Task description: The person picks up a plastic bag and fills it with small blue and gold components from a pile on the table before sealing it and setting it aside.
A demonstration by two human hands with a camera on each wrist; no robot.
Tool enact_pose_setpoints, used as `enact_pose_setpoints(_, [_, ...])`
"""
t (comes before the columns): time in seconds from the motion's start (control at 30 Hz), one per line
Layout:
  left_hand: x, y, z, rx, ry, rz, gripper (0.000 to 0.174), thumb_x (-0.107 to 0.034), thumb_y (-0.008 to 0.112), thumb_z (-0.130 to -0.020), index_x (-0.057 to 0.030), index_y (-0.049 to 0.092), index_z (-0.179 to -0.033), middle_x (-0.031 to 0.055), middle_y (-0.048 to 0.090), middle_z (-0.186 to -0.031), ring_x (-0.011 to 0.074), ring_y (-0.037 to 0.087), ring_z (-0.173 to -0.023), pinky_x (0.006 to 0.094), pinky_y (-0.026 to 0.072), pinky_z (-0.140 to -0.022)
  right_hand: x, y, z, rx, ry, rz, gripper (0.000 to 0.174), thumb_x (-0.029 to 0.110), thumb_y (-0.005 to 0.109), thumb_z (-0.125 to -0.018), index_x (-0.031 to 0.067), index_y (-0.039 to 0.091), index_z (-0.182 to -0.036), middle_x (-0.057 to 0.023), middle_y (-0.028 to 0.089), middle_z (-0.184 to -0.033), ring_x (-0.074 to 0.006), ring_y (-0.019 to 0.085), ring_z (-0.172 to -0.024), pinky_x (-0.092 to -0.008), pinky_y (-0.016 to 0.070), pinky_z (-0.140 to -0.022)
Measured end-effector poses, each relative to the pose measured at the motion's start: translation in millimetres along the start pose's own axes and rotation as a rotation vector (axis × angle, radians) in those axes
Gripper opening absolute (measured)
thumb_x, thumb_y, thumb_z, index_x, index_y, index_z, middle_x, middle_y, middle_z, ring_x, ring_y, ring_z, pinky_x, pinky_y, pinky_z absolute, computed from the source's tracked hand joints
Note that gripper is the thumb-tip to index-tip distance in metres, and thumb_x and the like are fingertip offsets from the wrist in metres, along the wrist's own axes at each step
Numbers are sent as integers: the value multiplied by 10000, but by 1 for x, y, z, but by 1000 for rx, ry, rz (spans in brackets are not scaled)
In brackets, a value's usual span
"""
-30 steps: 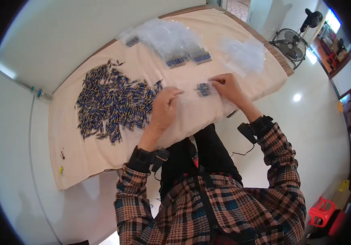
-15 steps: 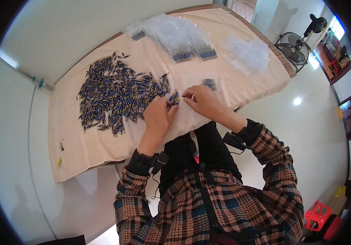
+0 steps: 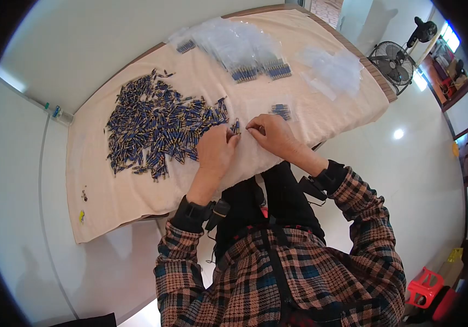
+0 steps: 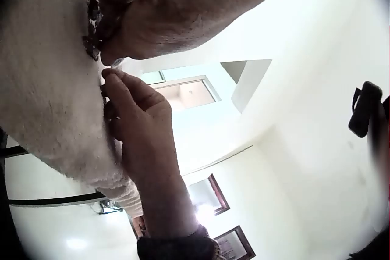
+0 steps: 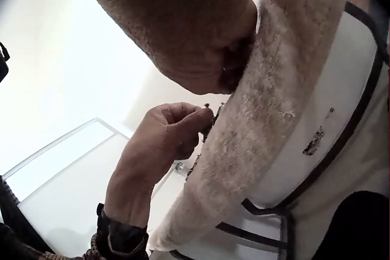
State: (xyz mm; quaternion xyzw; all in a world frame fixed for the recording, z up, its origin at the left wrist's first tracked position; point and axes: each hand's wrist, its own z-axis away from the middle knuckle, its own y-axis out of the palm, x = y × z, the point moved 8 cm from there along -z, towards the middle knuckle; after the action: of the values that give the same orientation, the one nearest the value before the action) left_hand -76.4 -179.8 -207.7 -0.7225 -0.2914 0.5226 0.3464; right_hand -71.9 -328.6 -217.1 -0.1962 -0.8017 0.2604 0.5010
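A large heap of small slim blue-and-gold pieces (image 3: 157, 122) covers the left of the cloth. At its right edge my left hand (image 3: 216, 148) pinches a few blue-and-gold pieces (image 3: 236, 127) between thumb and fingers; one tip shows above the fingertips in the right wrist view. Close on the right is my right hand (image 3: 275, 135), fingers bent and thumb near the index fingertip, pointing toward those pieces. I cannot tell whether it holds anything. Just beyond it lies a clear bag with a row of pieces (image 3: 281, 111).
Filled clear bags (image 3: 245, 54) overlap at the back of the table, their rows of pieces facing me. A pile of clear plastic bags (image 3: 332, 73) lies back right. A cream cloth (image 3: 130, 204) covers the table. On the floor stand a fan (image 3: 392, 62) and red stool (image 3: 424, 286).
My right hand left the bag of pieces on the cloth and moved left, close to my left hand. The left hand took pieces at the heap's edge. Over the last half second both hands barely moved.
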Motion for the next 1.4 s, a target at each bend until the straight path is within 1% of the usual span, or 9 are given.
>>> enact_pose_setpoints(0.33, [-16,11,-5,-59,193,-204,168,-170,710,-756,-30,621,-782,169,617,-798,379,588,-793,442,460,-678,7,-10,8,-56,-60,-98,106,58,643,-797,1,674,-880,-136,645,-789,-249,627,-660,-321,485,-602])
enact_pose_setpoints(0.47, [-23,4,-3,-105,320,-185,180,-148,720,-749,-19,621,-827,157,601,-747,321,590,-696,413,459,-629,18,-24,13,-109,-64,-106,106,63,648,-809,-4,669,-889,-125,647,-798,-215,620,-647,-301,486,-598])
enact_pose_setpoints(0.57, [-13,0,-8,-26,179,215,179,-151,721,-791,-10,620,-837,72,571,-674,172,527,-557,314,420,-519,21,-29,18,-131,-19,-159,118,81,653,-826,-8,664,-903,-110,659,-812,-173,620,-645,-283,490,-591])
enact_pose_setpoints(0.6, [-18,-3,-8,-23,185,214,179,-151,721,-791,-10,620,-837,72,571,-674,172,527,-557,314,420,-519,19,-29,20,-125,38,-251,121,80,648,-839,-14,660,-913,-100,665,-823,-160,630,-668,-273,497,-594])
enact_pose_setpoints(0.7, [-15,5,-6,97,-86,976,171,-165,690,-855,-9,621,-854,-10,537,-664,51,419,-506,213,325,-450,20,-24,27,-110,143,-432,127,79,637,-863,-27,652,-932,-82,677,-845,-134,651,-716,-252,510,-599])
enact_pose_setpoints(0.83, [-30,12,-3,154,-183,1236,141,-154,637,-904,-18,607,-881,-33,535,-685,21,388,-490,176,277,-439,11,-15,38,-139,277,-825,140,66,615,-892,-38,643,-982,-72,680,-884,-133,669,-803,-232,536,-608])
enact_pose_setpoints(0.93, [-34,23,-4,171,-180,1336,127,-142,628,-907,-19,593,-901,-18,554,-695,26,385,-483,180,275,-432,4,-23,41,-219,284,-980,156,47,606,-896,-41,642,-1019,-93,679,-894,-163,679,-833,-238,561,-618])
enact_pose_setpoints(1.2, [-51,56,-5,214,-222,1476,126,-133,622,-907,-20,567,-914,47,635,-745,50,434,-441,188,294,-389,-21,-41,51,-349,348,-1020,183,70,613,-895,-38,649,-1038,-112,684,-891,-158,681,-789,-254,582,-573])
enact_pose_setpoints(1.4, [-58,58,-6,317,-192,1337,113,-113,607,-912,-9,564,-918,88,664,-781,93,564,-501,192,368,-392,-36,-50,55,-216,383,-999,193,89,610,-897,-46,656,-1027,-102,680,-854,-147,681,-771,-252,576,-555])
